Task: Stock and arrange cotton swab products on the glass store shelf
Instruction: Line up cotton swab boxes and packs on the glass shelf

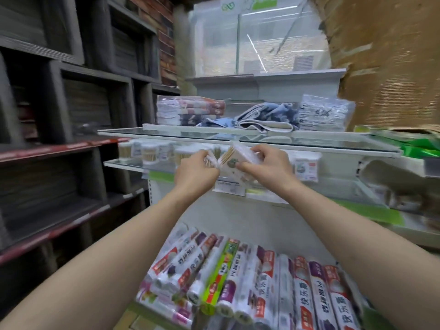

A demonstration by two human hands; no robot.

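Blur covers most of what I see, so small things are hard to tell. Both my hands are up in front of the lower glass shelf (123,164). My left hand (194,173) has its fingers curled around one end of a clear pack of cotton swabs (234,158). My right hand (269,165) pinches the other end, thumb on the front and fingers bent over the top. The pack is tilted and held in the air, just in front of the shelf edge. I can see thin wooden sticks in it, but the label is too smeared to read.

Behind my hands, round tubs of swabs (150,152) stand in a row on that shelf. My hands hide the middle of the row. A flat swab pack (306,166) stands to the right, partly fuzzy.

Above is the upper glass shelf (238,135), with folded towels (190,110) and a loose blue cloth (266,116) on it. Below my arms lie many rolls in printed wrap (238,277), maybe plastic bags; the bottom edge cuts them off. Dark shelves (59,115) on the left are too blurry to make out.
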